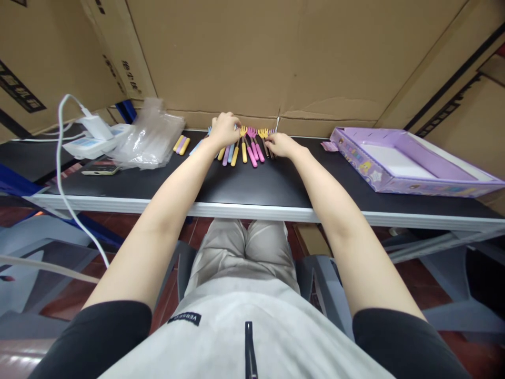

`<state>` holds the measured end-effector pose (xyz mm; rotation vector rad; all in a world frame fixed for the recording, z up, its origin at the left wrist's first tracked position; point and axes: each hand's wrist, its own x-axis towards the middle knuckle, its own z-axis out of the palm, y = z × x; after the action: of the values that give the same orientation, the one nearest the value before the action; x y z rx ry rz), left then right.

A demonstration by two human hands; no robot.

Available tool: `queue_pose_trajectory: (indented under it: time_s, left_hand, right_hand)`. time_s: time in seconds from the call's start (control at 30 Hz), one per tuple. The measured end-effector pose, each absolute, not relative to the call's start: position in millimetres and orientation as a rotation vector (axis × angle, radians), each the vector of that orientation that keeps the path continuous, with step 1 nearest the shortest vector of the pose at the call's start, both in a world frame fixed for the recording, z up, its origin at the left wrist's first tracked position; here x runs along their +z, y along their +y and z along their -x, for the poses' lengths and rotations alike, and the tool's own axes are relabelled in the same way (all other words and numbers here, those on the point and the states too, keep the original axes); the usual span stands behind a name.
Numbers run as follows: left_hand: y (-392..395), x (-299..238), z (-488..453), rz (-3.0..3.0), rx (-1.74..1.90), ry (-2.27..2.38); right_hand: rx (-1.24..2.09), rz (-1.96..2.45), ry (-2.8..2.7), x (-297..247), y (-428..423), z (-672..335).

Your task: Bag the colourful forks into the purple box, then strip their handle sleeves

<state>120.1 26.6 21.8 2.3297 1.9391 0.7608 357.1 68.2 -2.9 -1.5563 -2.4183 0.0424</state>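
Observation:
A row of small plastic forks (248,147) with pink, yellow, purple and blue handles lies at the far edge of the black table (252,184). My left hand (224,130) rests on the left end of the row, fingers curled over the forks. My right hand (280,145) sits at the right end, its fingers pinched on a dark-handled fork there. A few loose handles (181,145) in yellow and purple lie apart, left of the row.
A pile of clear plastic bags (148,137) lies at the left, with a phone (100,168), a white device (92,142) and its cable (63,173) beside it. An open purple box (406,163) stands at the right. Cardboard sheets (276,58) wall the back.

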Motion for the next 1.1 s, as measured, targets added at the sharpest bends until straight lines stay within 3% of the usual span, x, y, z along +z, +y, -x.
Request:
queue_pose_trajectory:
  time_s: [0.23,0.47,0.73,1.1]
  left_hand:
    - [37,20,-141,-2.017,1.066,2.108]
    - [23,-13,-150,-2.164,0.707,2.057]
    - [26,-22,-153,-2.169,0.514,2.032]
    - [27,-24,-158,-2.151,0.659,2.069]
  right_hand:
    - [-0.059,1.449,-2.302,30,91,-339]
    - [-0.062,1.598,-2.262,-10,76,-352]
    - [-0.031,1.591,-2.194,-8,80,-364]
    - [-0.024,1.564,-2.236,-10,76,-363]
